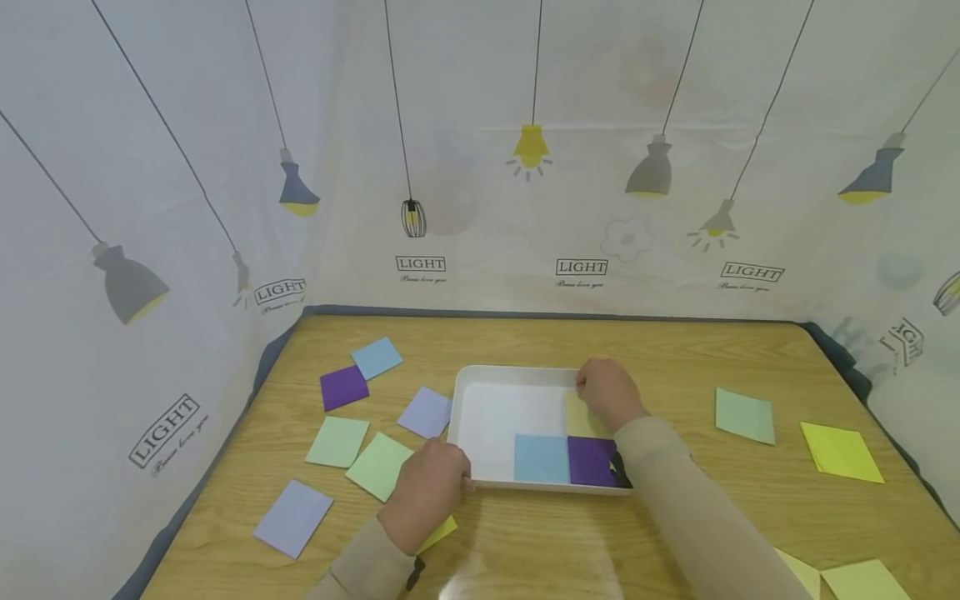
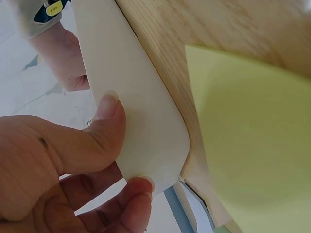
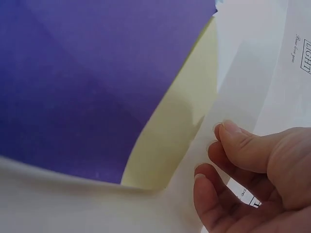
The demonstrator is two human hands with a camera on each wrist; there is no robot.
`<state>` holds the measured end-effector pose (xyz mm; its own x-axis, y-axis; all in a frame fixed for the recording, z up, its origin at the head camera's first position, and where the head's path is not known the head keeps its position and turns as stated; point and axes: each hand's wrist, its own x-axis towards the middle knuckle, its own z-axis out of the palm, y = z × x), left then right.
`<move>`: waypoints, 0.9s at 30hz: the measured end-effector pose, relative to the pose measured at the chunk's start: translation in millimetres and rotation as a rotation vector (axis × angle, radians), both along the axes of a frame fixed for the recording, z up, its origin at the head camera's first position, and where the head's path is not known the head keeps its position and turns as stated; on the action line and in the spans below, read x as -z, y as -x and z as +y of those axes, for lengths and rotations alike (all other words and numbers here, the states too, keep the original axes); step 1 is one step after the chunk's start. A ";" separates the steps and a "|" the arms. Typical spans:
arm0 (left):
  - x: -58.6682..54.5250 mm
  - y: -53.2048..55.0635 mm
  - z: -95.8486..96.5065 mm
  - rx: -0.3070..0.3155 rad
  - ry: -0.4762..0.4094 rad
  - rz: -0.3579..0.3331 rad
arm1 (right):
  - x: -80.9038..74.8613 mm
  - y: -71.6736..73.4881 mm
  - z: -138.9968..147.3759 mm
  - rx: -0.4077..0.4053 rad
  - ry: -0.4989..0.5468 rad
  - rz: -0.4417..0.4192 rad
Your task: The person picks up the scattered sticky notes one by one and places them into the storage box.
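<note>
Head view, and both hands are on the job! Left hand (image 1: 429,487) has the near-left corner of a white tray (image 1: 483,421), thumb against the outer wall and fingers curled round the corner, as its wrist view confirms. Over at the far-right end, right hand (image 1: 611,393) has its fingers bent at the tray's rim; whether they actually grip it, I cannot tell.

Inside the tray, a pale yellow paper (image 1: 579,419) lies below the right hand, partly covered by it. Nearer the person, a purple paper (image 1: 588,461) sits by the right wrist, and to its left, directly right of the left hand, comes a light blue paper (image 1: 542,458).

Out on the wooden surface (image 1: 540,542), a yellow paper (image 1: 442,533) peeks out beside the left wrist. Just left of that hand, a green paper (image 1: 378,462); another green paper (image 1: 337,442) beyond it, and a lavender paper (image 1: 293,518) farther left. Ahead of the left hand, a second lavender paper (image 1: 424,412) by the tray, then purple and blue ones farther off.

Across to the right hand's right, well apart: a pale green paper (image 1: 744,417), then a bright yellow paper (image 1: 842,452). Two more pale yellow papers lie down beside the right forearm.
</note>
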<state>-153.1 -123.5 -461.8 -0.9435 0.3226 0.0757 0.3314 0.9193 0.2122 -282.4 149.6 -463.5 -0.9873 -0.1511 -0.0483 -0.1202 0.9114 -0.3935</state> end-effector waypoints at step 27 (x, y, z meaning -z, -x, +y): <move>0.1 -0.9 0.6 -0.002 -0.014 -0.001 | -23.5 -11.6 15.1 0.016 0.035 -0.076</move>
